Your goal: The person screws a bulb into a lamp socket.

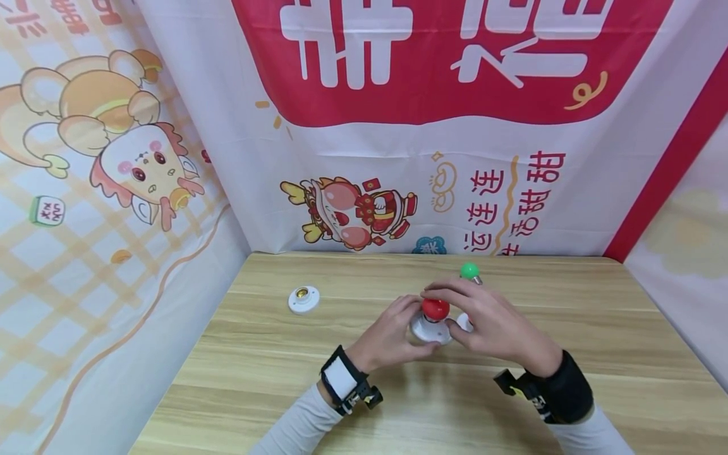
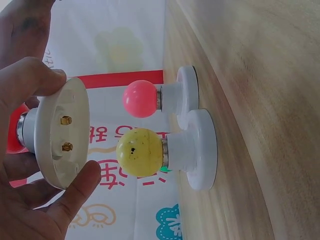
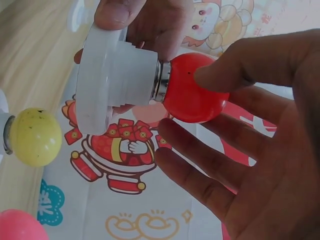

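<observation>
The red bulb [image 1: 435, 309] sits in a white socket [image 1: 430, 331] between your two hands, held up off the wooden tabletop [image 1: 227, 392]; a silver band of its cap shows where it enters the socket, and the left wrist view looks into the socket's hollow underside, where two brass terminals [image 2: 66, 120] stand out; your left hand [image 1: 392, 335] grips the socket by its round rim, thumb on one edge and a finger on the opposite one; your right hand [image 1: 491, 319] is curved about the bulb, its thumb across the near side and its other fingers [image 3: 210, 185] spread wide, though I cannot tell whether they press on it.

Near your hands, a yellow bulb [image 2: 140, 152] stands upright in a white base [image 2: 202, 150]; just beside it a pink bulb [image 2: 141, 98] stands in a similar one; a green bulb [image 1: 469, 270] shows beyond your right hand, near the back edge, its lower part hidden; a second white socket [image 1: 296, 304] lies toward your left, well apart from your hands, its brass inside showing.

You wear a black strap [image 1: 569, 392] on each wrist, over pale sleeves [image 1: 301, 423]; behind the tabletop hangs a white cloth with a red panel [image 1: 432, 95] and a cartoon dragon [image 1: 361, 215]; a checked cloth [image 1: 45, 246] hangs at your left.
</observation>
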`<action>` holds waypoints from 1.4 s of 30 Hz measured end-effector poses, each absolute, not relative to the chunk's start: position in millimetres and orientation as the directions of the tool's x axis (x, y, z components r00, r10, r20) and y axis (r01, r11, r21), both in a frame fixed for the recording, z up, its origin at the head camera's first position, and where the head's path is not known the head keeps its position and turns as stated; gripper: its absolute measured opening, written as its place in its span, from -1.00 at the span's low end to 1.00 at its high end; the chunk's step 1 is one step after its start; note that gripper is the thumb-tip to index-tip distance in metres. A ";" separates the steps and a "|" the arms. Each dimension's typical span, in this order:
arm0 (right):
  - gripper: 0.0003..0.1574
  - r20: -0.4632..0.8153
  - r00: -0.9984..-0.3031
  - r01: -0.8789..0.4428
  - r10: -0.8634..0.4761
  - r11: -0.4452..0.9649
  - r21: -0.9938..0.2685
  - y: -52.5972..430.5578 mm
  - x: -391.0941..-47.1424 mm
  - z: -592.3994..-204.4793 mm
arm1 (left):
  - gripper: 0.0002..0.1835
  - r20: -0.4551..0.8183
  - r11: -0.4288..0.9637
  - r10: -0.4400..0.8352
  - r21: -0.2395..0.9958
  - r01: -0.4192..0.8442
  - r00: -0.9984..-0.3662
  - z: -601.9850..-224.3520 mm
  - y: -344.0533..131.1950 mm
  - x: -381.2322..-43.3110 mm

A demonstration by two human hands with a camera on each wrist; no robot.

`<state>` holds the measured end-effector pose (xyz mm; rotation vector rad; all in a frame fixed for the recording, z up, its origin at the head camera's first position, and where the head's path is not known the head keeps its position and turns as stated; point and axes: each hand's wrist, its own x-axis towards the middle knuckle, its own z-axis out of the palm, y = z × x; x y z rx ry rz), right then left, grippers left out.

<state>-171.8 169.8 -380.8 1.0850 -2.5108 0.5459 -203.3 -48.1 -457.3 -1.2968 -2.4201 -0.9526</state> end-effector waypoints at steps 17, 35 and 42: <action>-0.37 0.466 -0.666 -0.720 -0.582 0.666 -0.197 168.3 -173.0 -382.6 | -0.20 0.479 0.390 0.664 0.435 0.812 -0.575 -459.0 -46.8 -202.7; -0.19 0.437 -0.657 -0.732 -0.614 0.658 -0.177 168.8 -171.6 -383.2 | -0.21 0.465 0.425 0.672 0.397 0.814 -0.577 -460.4 -47.1 -201.9; -0.38 0.451 -0.647 -0.742 -0.615 0.644 -0.184 169.6 -171.3 -385.3 | -0.18 0.460 0.417 0.677 0.404 0.814 -0.575 -459.1 -48.2 -201.2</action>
